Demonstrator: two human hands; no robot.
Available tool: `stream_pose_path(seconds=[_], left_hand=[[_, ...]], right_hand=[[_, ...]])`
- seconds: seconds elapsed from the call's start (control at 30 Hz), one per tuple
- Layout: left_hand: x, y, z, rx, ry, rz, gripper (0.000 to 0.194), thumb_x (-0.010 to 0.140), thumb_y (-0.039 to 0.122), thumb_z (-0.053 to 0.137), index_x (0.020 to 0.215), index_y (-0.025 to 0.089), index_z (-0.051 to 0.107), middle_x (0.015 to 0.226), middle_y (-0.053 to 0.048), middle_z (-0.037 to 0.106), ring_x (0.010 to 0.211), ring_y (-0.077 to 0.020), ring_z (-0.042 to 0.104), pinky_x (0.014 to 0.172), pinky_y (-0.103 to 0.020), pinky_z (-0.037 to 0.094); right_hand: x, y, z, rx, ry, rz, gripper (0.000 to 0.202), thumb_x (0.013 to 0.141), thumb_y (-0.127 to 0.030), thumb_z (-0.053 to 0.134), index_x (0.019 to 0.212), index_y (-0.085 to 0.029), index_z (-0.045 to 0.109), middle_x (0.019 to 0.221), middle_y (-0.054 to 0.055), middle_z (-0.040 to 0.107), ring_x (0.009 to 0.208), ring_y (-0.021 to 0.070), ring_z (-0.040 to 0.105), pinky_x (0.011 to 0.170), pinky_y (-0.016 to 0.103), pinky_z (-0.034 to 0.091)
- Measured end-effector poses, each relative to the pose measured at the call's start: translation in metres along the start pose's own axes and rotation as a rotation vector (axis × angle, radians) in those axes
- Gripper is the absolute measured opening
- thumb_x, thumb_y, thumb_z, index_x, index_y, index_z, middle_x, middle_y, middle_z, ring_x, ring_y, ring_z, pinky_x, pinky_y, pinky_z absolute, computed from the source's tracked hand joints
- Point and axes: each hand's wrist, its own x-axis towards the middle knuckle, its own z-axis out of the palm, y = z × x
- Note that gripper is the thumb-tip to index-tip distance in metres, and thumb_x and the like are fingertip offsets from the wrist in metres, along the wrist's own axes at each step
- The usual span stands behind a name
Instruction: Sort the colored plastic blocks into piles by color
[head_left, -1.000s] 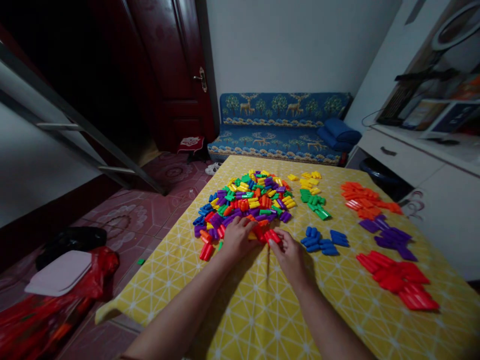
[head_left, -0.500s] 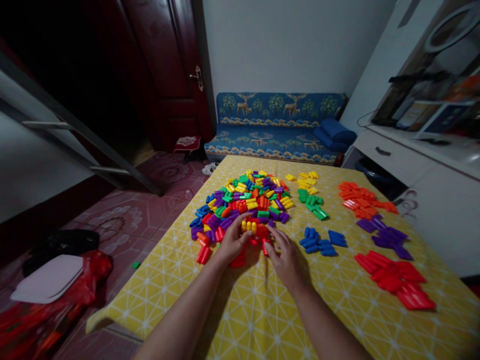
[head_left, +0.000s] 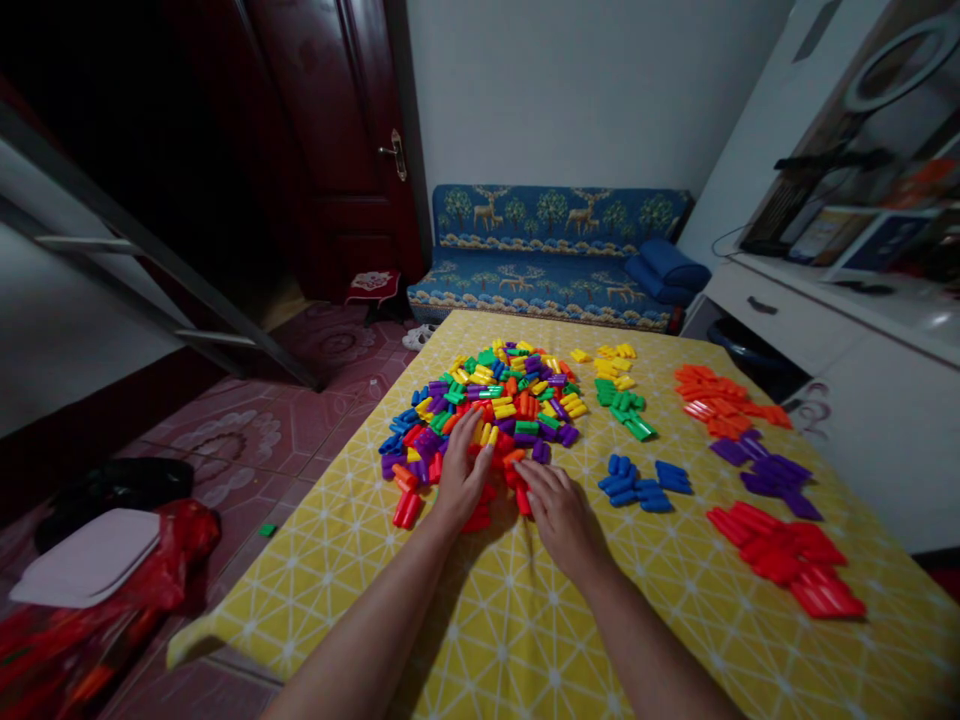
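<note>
A big mixed heap of colourful plastic blocks (head_left: pixel 499 385) lies on the yellow patterned tablecloth (head_left: pixel 510 620). At its near edge my left hand (head_left: pixel 461 475) has its fingers apart, beside a yellow block (head_left: pixel 488 434) that stands between thumb and fingers. My right hand (head_left: pixel 559 505) rests over the near right edge of the heap, fingertips at red blocks (head_left: pixel 520 492); what it grips, if anything, is hidden. Several red blocks lie between the hands.
Right of the heap lie groups of yellow (head_left: pixel 615 365), green (head_left: pixel 624 408), blue (head_left: pixel 637 485), orange (head_left: pixel 724 398), purple (head_left: pixel 769 473) and red blocks (head_left: pixel 784 555). A blue sofa (head_left: pixel 525 270) stands behind the table, a white cabinet (head_left: pixel 847 400) at the right.
The yellow block near my left hand has tilted and shifted slightly left. My left hand has turned more upright; my right fingers have moved a little left and drawn closer together.
</note>
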Motion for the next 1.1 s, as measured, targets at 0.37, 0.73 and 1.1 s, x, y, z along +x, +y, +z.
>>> stream_pose_path(seconds=[0.37, 0.73, 1.1], left_hand=[[-0.006, 0.011, -0.023, 0.176, -0.259, 0.099, 0.032, 0.095, 0.04, 0.05, 0.092, 0.018, 0.073, 0.086, -0.008, 0.073, 0.081, -0.0201, 0.067, 0.076, -0.032, 0.051], [-0.005, 0.012, -0.024, 0.192, -0.555, 0.264, 0.061, 0.075, 0.06, 0.072, 0.123, 0.022, 0.066, 0.121, -0.012, 0.065, 0.11, -0.0275, 0.056, 0.097, -0.041, 0.044], [-0.002, 0.01, -0.018, 0.181, -0.609, 0.292, 0.025, 0.094, 0.038, 0.058, 0.106, 0.025, 0.074, 0.109, -0.007, 0.073, 0.102, -0.0215, 0.06, 0.096, -0.037, 0.041]], right_hand=[[-0.003, -0.008, -0.002, -0.015, 0.007, 0.044, 0.032, 0.096, -0.021, 0.044, 0.122, -0.022, 0.063, 0.121, 0.009, 0.064, 0.114, 0.0221, 0.056, 0.098, 0.039, 0.047], [-0.006, -0.013, 0.0, -0.044, -0.072, 0.094, 0.045, 0.073, -0.017, 0.065, 0.118, -0.021, 0.062, 0.125, 0.009, 0.064, 0.114, 0.026, 0.058, 0.096, 0.038, 0.049], [-0.023, 0.042, -0.038, 0.052, 0.276, 0.252, 0.026, 0.093, -0.03, 0.05, 0.111, -0.021, 0.066, 0.109, 0.008, 0.072, 0.098, 0.0209, 0.066, 0.086, 0.032, 0.051]])
